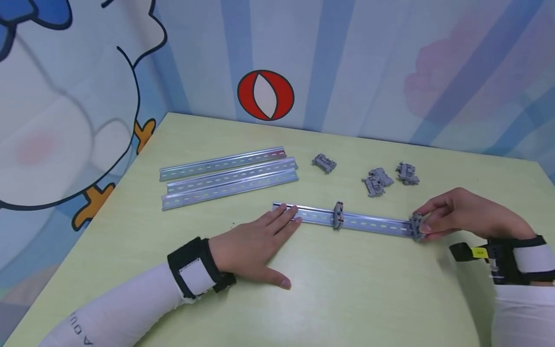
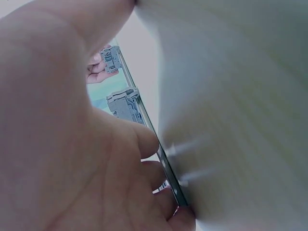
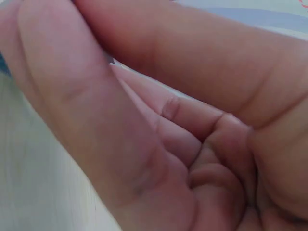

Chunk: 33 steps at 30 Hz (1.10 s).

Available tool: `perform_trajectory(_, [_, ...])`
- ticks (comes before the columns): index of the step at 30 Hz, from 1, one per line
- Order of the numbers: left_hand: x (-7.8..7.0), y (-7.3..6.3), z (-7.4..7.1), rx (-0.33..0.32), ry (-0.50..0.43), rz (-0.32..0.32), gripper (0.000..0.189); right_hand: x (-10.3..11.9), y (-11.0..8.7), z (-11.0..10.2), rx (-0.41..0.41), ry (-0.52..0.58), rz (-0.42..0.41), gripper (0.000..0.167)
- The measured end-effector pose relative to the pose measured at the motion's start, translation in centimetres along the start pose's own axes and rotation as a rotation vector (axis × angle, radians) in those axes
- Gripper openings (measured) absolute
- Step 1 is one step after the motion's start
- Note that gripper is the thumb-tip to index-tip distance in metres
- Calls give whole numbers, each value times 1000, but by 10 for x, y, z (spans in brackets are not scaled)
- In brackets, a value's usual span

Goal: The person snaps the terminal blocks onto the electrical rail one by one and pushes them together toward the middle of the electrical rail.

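A slotted metal DIN rail (image 1: 373, 224) lies in front of both hands in the head view. The left hand (image 1: 256, 246) rests its straight fingers on the rail's left end, thumb spread over the table. One grey terminal block (image 1: 338, 215) stands across the rail near its middle. At the right end, the right hand (image 1: 451, 217) pinches another grey terminal block (image 1: 416, 226) between thumb and fingers. The left wrist view shows both blocks along the rail, the nearer one (image 2: 124, 105) just beyond the left fingers. In the right wrist view the curled fingers (image 3: 86, 96) hide the pinched block.
Three more DIN rails (image 1: 230, 178) lie side by side at the back left of the pale table (image 1: 347, 299). Behind the front rail are several loose terminal blocks: a single one (image 1: 323, 163), a cluster (image 1: 377, 182) and a pile (image 1: 407, 173). A printed backdrop (image 1: 286, 43) borders the table.
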State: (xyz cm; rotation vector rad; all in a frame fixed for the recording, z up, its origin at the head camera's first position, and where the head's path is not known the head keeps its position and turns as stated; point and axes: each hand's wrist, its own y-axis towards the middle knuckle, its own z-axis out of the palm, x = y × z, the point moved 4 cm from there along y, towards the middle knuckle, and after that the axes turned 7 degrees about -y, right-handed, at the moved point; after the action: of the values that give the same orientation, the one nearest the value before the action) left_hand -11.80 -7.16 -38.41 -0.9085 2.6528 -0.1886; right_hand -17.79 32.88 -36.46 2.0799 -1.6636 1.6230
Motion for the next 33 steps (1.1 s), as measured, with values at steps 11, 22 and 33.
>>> perform_trajectory(11, [-2, -2, -3, -4, -7, 10, 114, 24, 4, 14, -37, -58, -33, 59])
perform_trajectory(22, [0, 0, 1, 1, 8, 2, 114, 45, 15, 34, -85, -65, -60, 56])
perform_trajectory(33, [0, 0, 0, 9, 4, 0, 114, 61, 27, 53, -119, 60, -81, 48])
